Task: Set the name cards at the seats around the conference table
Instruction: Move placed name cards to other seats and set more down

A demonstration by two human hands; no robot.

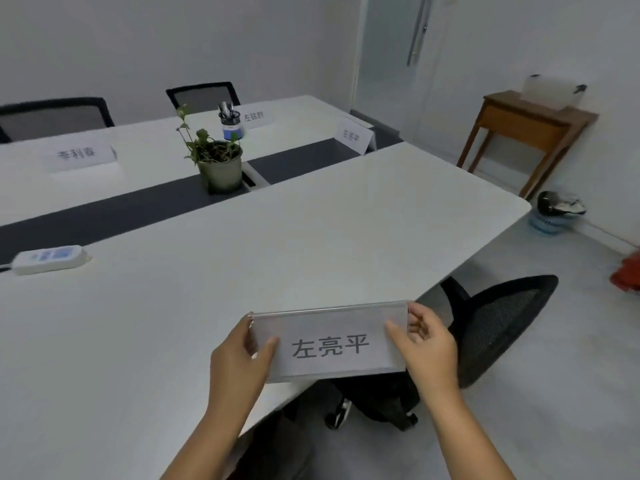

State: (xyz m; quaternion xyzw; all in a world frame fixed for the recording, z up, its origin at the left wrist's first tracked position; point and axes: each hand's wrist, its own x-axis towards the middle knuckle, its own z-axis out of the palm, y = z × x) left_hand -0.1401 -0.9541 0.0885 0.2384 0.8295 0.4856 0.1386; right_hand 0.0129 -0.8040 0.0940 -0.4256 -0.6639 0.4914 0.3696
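I hold a clear acrylic name card (330,342) with dark printed characters over the near edge of the white conference table (242,271). My left hand (239,358) grips its left end, thumb across the front. My right hand (427,344) grips its right end. Three more name cards stand on the far side of the table: one at the left (83,155), one behind the pen holder (256,117), one at the far right end (353,136). A black mesh chair (498,327) sits just beyond the card, by the table's near right edge.
A potted plant (218,164) and a pen holder (230,124) stand along the dark centre strip (121,209). A white power strip (48,259) lies at the left. Two black chairs (202,95) stand behind the table. A wooden side table (530,129) and a bin (557,211) are at the right.
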